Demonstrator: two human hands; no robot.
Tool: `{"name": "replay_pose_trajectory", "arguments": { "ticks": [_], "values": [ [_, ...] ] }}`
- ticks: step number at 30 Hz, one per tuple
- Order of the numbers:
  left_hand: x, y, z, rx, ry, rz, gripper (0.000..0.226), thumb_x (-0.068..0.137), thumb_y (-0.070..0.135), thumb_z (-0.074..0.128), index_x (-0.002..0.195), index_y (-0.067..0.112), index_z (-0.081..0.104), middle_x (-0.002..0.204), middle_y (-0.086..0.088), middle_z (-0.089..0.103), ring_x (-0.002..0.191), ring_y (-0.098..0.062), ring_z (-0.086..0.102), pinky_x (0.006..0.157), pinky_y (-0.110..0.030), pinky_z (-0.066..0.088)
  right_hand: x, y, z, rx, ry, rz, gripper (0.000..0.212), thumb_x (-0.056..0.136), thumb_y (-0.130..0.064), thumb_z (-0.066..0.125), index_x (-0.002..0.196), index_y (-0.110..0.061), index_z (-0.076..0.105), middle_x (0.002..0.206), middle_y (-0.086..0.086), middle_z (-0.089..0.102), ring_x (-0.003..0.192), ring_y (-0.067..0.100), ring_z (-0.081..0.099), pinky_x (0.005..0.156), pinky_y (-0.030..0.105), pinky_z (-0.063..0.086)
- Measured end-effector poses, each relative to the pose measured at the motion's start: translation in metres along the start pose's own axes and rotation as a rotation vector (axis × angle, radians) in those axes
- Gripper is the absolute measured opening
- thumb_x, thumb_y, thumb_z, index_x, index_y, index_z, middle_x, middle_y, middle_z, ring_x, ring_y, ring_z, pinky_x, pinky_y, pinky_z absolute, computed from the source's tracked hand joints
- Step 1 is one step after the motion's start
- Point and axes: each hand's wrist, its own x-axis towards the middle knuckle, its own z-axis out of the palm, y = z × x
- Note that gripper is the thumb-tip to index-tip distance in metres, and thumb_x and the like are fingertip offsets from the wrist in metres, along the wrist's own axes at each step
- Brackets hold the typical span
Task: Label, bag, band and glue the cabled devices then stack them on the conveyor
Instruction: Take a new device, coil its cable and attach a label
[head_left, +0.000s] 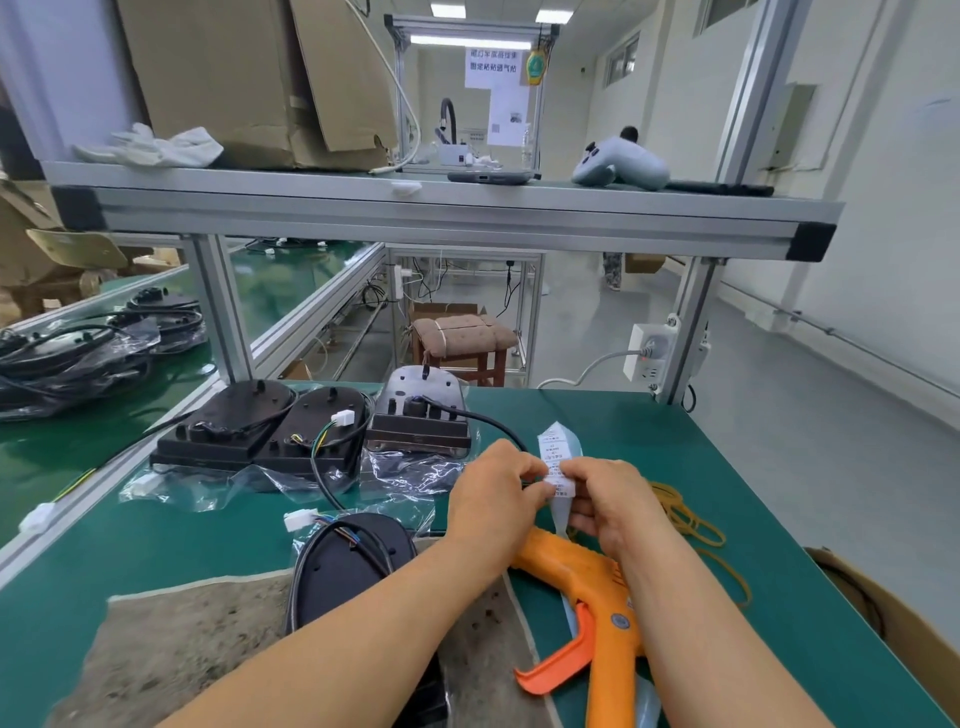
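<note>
Glue gun (597, 603) lay nearest, idle | left hand (493, 499) and right hand (613, 501) pinched label strip (558, 467) | step: labelling | next: peel, press onto near device (348, 566)

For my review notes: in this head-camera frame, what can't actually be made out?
- Print on the label strip: too small to read, partly covered by the left hand and right hand.
- Whether a label is peeled free: fingers hide the pinch point.
- Glue gun: nozzle hidden under both forearms; base cut off by the bottom edge.
- Nearest device: partly hidden by the left forearm.
</note>
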Motion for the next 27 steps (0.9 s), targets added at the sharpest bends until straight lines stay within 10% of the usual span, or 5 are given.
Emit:
{"name": "replay_pose_trajectory", "arguments": {
  "ticks": [19, 24, 25, 26, 27],
  "values": [
    [-0.010, 0.013, -0.009, 0.203, -0.029, 0.153, 0.011, 0.093, 0.028, 0.061, 0.092, 0.019, 0.067, 0.098, 0.004, 0.053, 0.086, -0.017, 0.058, 0.072, -0.032, 0.048, -0.016, -0.001, 0.006, 0.060, 0.047, 0.058, 0.026, 0.090, -0.004, 0.059, 0.115, 0.002, 0.063, 0.079, 0.012, 0.065, 0.065, 0.019, 0.061, 0.059, 0.031, 0.052],
    [-0.020, 0.028, -0.033, -0.072, -0.094, -0.012, 0.011, 0.088, 0.019, 0.064, 0.077, 0.019, 0.061, 0.087, 0.006, 0.057, 0.078, -0.011, 0.055, 0.071, -0.028, 0.047, -0.022, -0.005, 0.006, -0.018, 0.072, -0.017, 0.019, 0.096, -0.014, 0.056, 0.107, -0.003, 0.066, 0.093, 0.018, 0.067, 0.084, 0.028, 0.065, 0.076, 0.041, 0.054],
    [-0.022, 0.029, -0.043, -0.191, -0.103, -0.097, 0.011, 0.086, 0.017, 0.067, 0.075, 0.019, 0.063, 0.082, 0.007, 0.059, 0.073, -0.008, 0.055, 0.068, -0.025, 0.046, -0.022, -0.005, 0.004, -0.113, 0.109, -0.081, 0.041, 0.097, -0.021, 0.055, 0.130, -0.001, 0.043, 0.101, 0.018, 0.065, 0.095, 0.029, 0.064, 0.088, 0.045, 0.052],
    [-0.024, 0.028, -0.055, -0.336, -0.105, -0.193, 0.012, 0.084, 0.016, 0.069, 0.073, 0.020, 0.065, 0.076, 0.007, 0.062, 0.069, -0.006, 0.056, 0.066, -0.024, 0.045, -0.027, -0.008, 0.004, -0.220, 0.153, -0.201, 0.013, 0.098, -0.027, 0.056, 0.097, -0.028, 0.043, 0.109, 0.010, 0.062, 0.104, 0.026, 0.060, 0.096, 0.044, 0.049],
    [-0.026, 0.025, -0.067, -0.508, -0.098, -0.292, 0.013, 0.083, 0.014, 0.071, 0.073, 0.019, 0.066, 0.072, 0.006, 0.065, 0.066, -0.006, 0.058, 0.065, -0.023, 0.046, -0.034, -0.010, 0.004, -0.272, 0.205, -0.310, 0.026, 0.097, -0.029, 0.057, 0.119, -0.017, 0.062, 0.117, 0.001, 0.060, 0.108, 0.019, 0.058, 0.100, 0.042, 0.048]
  ]
}}
